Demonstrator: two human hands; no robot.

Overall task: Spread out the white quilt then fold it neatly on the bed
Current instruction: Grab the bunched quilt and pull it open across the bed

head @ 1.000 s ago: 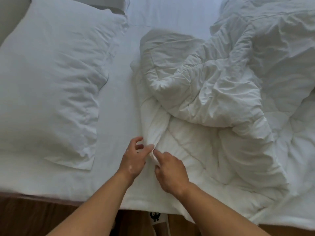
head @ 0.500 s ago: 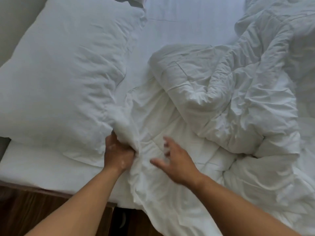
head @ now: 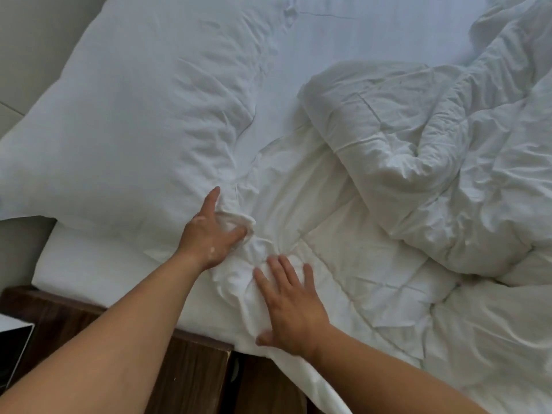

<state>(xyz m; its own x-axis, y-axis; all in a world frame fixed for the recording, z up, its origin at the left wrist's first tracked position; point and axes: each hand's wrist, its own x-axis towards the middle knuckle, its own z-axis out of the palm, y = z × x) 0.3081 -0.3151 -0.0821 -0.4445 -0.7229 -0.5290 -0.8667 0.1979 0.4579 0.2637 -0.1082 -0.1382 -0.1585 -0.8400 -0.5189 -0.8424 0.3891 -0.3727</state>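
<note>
Head view: left hand [head: 213, 234] clutches quilt [head: 388, 180] corner beside pillow [head: 134, 115], index finger extended. Right hand [head: 291, 306] open, flat on quilt near bed [head: 343, 34] edge. Quilt bunched right. Advice: pin with right, draw corner taut.

One quilt [head: 403, 180], one pillow [head: 134, 115], one bed [head: 343, 34], and two hands: left hand [head: 209, 234], right hand [head: 294, 309].

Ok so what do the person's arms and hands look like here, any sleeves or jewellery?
Both forearms are bare right up to the frame edge, with no sleeves in view. The left hand and right hand wear no gloves, and no rings, watch or bracelet show on the fingers or wrists. Nails look short and unpainted.
</note>
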